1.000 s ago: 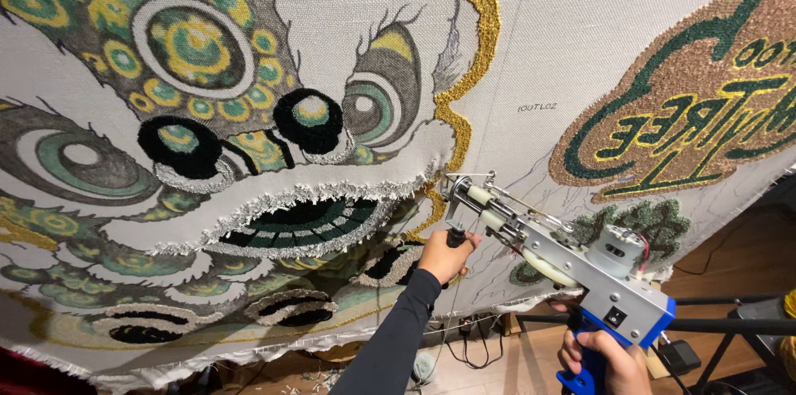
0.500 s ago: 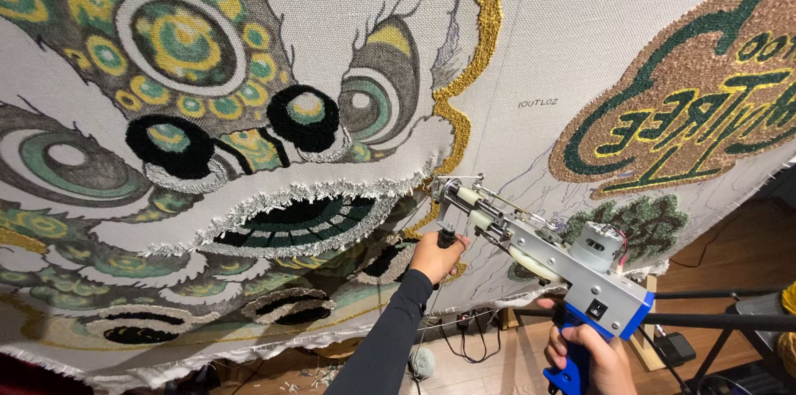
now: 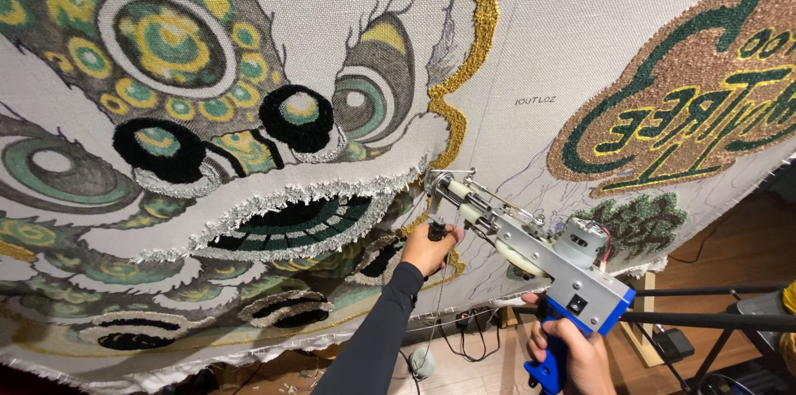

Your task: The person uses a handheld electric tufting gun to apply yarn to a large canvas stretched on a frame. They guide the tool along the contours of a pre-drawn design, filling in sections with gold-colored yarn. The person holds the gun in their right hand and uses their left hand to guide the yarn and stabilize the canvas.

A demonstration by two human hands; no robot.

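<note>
Since the earlier frame the tufting gun (image 3: pixel 531 250) has shifted slightly left along the stretched cloth (image 3: pixel 531 47). Left hand (image 3: pixel 429 247) grips its front handle; right hand (image 3: pixel 576 353) grips the blue rear grip. Risk: uneven pressure could tear the cloth.

Bright, even indoor light — sharp focus throughout, wide-angle bending at the edges, dim lower-right corner.

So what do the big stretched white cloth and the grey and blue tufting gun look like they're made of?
The stretched white cloth looks like matte woven fabric: a fine grid weave shows, with fuzzy yarn pile in places. The grey and blue tufting gun seems brushed metal in the body, with a glossy blue, probably plastic, handle.
</note>
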